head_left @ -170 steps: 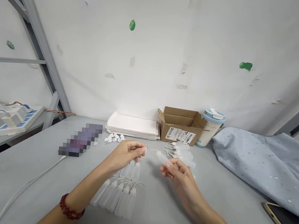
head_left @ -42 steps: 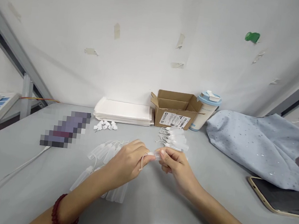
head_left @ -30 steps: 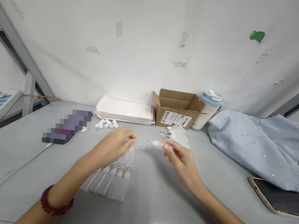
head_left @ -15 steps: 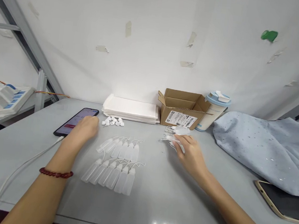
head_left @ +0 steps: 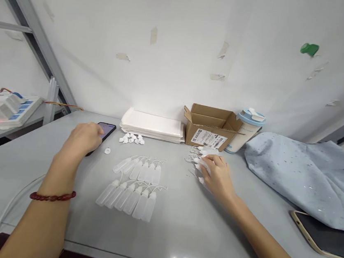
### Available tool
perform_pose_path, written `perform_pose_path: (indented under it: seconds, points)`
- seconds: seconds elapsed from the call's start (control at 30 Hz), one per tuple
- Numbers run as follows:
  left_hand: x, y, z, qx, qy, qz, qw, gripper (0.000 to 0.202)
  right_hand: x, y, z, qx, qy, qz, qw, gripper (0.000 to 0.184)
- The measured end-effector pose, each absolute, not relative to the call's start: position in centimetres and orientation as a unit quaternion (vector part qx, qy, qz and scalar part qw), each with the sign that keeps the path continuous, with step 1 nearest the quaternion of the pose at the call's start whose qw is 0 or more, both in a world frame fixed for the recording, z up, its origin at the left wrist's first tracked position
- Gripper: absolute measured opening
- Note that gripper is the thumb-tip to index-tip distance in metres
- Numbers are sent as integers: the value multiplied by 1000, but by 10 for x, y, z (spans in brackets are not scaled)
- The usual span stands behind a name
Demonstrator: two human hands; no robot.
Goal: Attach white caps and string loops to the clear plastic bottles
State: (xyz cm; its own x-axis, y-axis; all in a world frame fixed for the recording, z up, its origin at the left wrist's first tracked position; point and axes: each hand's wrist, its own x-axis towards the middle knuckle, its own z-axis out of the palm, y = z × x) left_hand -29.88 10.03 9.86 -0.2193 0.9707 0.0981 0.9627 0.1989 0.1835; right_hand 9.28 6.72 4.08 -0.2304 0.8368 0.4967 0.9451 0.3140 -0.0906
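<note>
My left hand point(head_left: 84, 139) is over the phone point(head_left: 107, 129) at the left, its fingers curled and a fingertip at the lit screen. My right hand point(head_left: 218, 176) reaches into a small pile of white squeeze bottles point(head_left: 208, 151) with thin strap-like tails, thumb and fingers closed on one of them. Two rows of translucent squeeze bottles point(head_left: 133, 199) lie between my hands. One loose white cap point(head_left: 107, 150) rests beside the phone, and several more white caps point(head_left: 132, 139) are heaped farther back.
Behind stand a stack of white envelopes point(head_left: 152, 124), an open cardboard box point(head_left: 210, 137) and a blue-lidded cup point(head_left: 246, 131). At the right are a grey-blue cloth point(head_left: 297, 176) and another phone point(head_left: 324, 235). A white cable point(head_left: 17, 196) crosses the left side.
My left hand has moved left, farther over the phone, and the single cap beside it now shows. My right hand stays at the bottle pile, shifting slightly. The view has moved a little.
</note>
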Motion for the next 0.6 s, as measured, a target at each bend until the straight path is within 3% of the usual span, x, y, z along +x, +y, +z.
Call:
perform_pose_path:
  seconds: [0.13, 0.33, 0.6]
  points:
    - [-307, 96, 104, 581, 812, 52, 28, 34, 90, 65, 39, -560, -784, -131, 234, 23]
    - [-286, 100, 101, 654, 749, 34, 98, 36, 87, 62, 38, -525, -797, -168, 246, 25]
    - [-272, 110, 84, 690, 714, 38, 110, 21, 70, 51, 42, -475, -820, -158, 278, 23]
